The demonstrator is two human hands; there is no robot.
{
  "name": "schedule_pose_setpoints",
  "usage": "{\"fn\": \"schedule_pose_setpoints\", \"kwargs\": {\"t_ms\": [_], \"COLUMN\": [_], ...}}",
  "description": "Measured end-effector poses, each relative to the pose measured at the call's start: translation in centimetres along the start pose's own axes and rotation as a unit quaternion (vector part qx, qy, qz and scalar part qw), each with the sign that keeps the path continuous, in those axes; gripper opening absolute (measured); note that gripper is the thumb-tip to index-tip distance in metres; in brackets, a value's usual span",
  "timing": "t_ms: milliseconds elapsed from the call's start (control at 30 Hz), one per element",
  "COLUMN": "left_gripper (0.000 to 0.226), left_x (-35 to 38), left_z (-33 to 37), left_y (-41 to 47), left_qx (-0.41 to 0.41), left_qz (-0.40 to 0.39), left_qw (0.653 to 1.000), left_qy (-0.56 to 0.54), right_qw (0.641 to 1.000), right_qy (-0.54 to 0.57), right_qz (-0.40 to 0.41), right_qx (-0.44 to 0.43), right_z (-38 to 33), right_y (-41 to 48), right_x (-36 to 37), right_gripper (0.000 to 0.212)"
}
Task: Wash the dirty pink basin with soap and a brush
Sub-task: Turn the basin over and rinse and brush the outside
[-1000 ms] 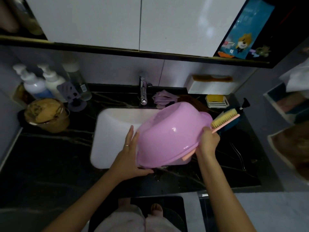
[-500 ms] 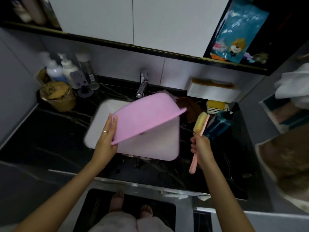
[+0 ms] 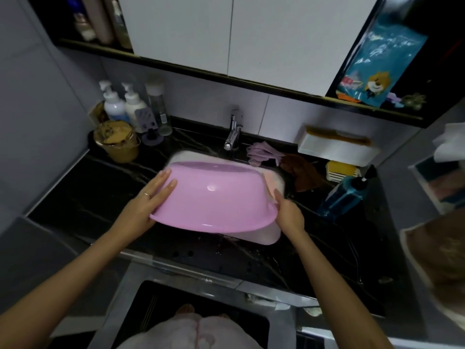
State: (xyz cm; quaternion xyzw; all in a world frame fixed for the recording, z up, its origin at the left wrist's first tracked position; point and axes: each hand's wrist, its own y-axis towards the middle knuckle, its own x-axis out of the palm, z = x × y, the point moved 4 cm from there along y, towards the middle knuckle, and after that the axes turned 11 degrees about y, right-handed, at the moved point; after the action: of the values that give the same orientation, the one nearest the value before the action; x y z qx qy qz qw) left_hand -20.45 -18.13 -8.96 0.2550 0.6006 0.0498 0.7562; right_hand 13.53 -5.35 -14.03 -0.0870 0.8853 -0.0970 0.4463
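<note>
Plainly, left grip (image 3: 144,207) presses straight-fingered on pink basin (image 3: 216,197); right grip (image 3: 289,214) touches its rim, closure unclear.

On the surface (image 3: 100,197) I count one pink basin (image 3: 214,197) at the centre, one blurred brush (image 3: 271,181) at its 3 o'clock edge and one tap (image 3: 233,133) at 12 o'clock. At 10 o'clock there are two white pump bottles (image 3: 114,104), one clear bottle (image 3: 158,107) and one golden tub (image 3: 118,143). At 2 o'clock: one pink cloth (image 3: 260,152), one brown cloth (image 3: 302,172), one yellow soap (image 3: 341,167), one white box (image 3: 334,148), one blue pump bottle (image 3: 344,195).
</note>
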Motion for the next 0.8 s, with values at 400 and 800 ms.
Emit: {"fn": "schedule_pose_setpoints", "kwargs": {"t_ms": [400, 800], "left_gripper": [0.096, 0.062], "left_x": [-3.1, -3.7], "left_z": [-2.0, 0.8], "left_y": [-1.7, -4.1], "left_qx": [-0.123, -0.488], "left_qz": [0.026, 0.096], "left_qw": [0.990, 0.781], "left_qy": [-0.070, -0.379], "right_qw": [0.995, 0.942], "right_qy": [-0.054, 0.314], "right_qz": [-0.078, 0.023], "right_qx": [0.037, 0.116], "right_z": [-0.2, -0.3], "right_y": [1.6, 0.8], "right_x": [4.0, 5.2], "right_gripper": [0.044, 0.051]}}
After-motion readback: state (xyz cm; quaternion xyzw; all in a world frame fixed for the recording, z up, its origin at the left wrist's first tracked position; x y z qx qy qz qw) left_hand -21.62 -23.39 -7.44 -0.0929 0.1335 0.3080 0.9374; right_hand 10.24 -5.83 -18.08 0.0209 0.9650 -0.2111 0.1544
